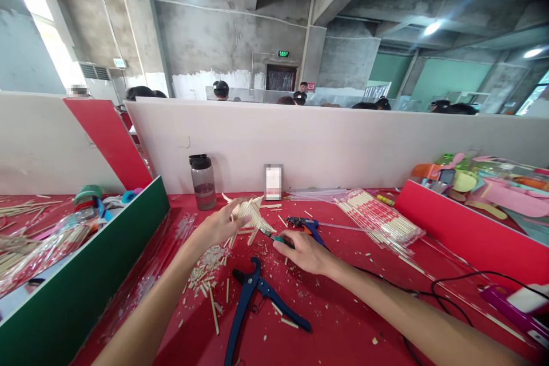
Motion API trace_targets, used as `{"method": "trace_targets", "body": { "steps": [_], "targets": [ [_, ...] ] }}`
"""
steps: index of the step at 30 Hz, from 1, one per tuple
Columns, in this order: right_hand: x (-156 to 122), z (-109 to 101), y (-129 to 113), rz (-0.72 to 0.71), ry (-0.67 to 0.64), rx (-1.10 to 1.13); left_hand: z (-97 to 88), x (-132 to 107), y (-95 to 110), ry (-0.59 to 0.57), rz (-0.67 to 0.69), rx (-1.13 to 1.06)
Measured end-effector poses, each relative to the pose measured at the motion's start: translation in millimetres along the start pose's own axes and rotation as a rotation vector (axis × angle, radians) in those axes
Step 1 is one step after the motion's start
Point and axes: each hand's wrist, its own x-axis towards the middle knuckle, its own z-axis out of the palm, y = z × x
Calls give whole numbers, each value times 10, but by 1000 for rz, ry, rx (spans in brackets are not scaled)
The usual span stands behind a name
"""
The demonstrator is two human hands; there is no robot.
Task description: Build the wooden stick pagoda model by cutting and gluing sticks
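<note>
The left grip [223, 224] pinches the stick model [252, 213], seemingly steadying it against the green-handled tool [278, 238] pinched in the right grip [303, 250].

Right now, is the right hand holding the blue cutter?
No, the right hand holds a green-handled tool; the cutter lies on the table.

the left hand [223, 222] covers part of the stick model [254, 213], the right hand [302, 251] part of the green tool [278, 239]. the blue cutter [250, 281] is cut off below; the upright white thing [273, 183] is blurred.
</note>
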Motion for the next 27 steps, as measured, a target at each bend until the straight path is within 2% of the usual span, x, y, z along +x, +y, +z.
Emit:
{"method": "trace_targets", "body": {
  "steps": [6, 10, 14, 18, 27],
  "targets": [
    [-9, 39, 18, -15, 9, -87, -9, -2, 23, -78, -1, -9],
    [-4, 62, 43, -40, -4, -110, 35, 30, -35, -68, 16, -22],
    [26, 62, 76, -76, -14, -133, 64, 36, -57, -53, -32, 30],
    [51, 54, 99, -78, -11, -169, 79, 28, -39, -20, -69, 69],
    [55, 66, 140, -100, -4, -143, 67, 3, 33, -11, -62, 94]
  ]
}}
